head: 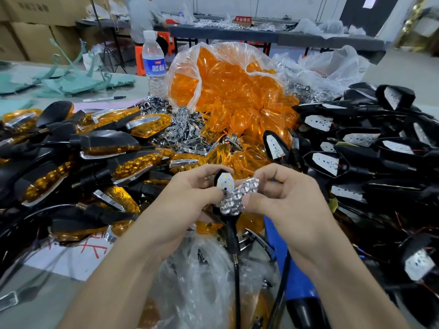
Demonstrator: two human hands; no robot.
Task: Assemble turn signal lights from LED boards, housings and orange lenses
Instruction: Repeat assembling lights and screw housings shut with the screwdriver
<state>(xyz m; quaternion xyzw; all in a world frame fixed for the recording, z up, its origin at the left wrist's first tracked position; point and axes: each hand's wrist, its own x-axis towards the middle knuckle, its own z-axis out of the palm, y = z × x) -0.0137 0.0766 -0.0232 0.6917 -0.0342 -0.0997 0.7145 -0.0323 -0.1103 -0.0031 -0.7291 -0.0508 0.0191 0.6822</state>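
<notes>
Forearms: both reach in from the bottom edge and meet at mid-frame, over the heaped table.
Left hand (pixel 190 195): fingers curled round a black housing (pixel 218 173), thumb against the chrome part.
Right hand (pixel 285 198): pinches a chrome reflector (pixel 237 198) between thumb and fingers.
Housing: held between the two hands, open face up, with a white LED board (pixel 224 181) seated inside; its black stalk (pixel 231 233) hangs down toward the camera.
Reflector: tilted across the lower part of the board and touching it; the board's upper end shows beyond it.
Clear bag (pixel 197 269): crumpled, below the hands.
Blue tool (pixel 292 269): lies under the right forearm, black tip toward the camera.
Left pile: finished lights (pixel 107 148), black bodies with orange lenses and chrome trim, heaped on the table.
Right pile: open housings with boards (pixel 356 143), faces up, thin red wires among them.
Centre, beyond the hands: loose reflectors (pixel 183 129), and behind them a clear sack of orange lenses (pixel 228 86) spilling forward.
Bottle (pixel 153 62): upright, just left of the sack.
Marker (pixel 104 99): lying flat, near the bottle.
Green scraps (pixel 78 81): strewn over the far left of the table.
Paper (pixel 78 255): white with red strokes, partly under the left pile.
Background: a seated person (pixel 142 17) at another table, cardboard boxes (pixel 31 32) at far left.
</notes>
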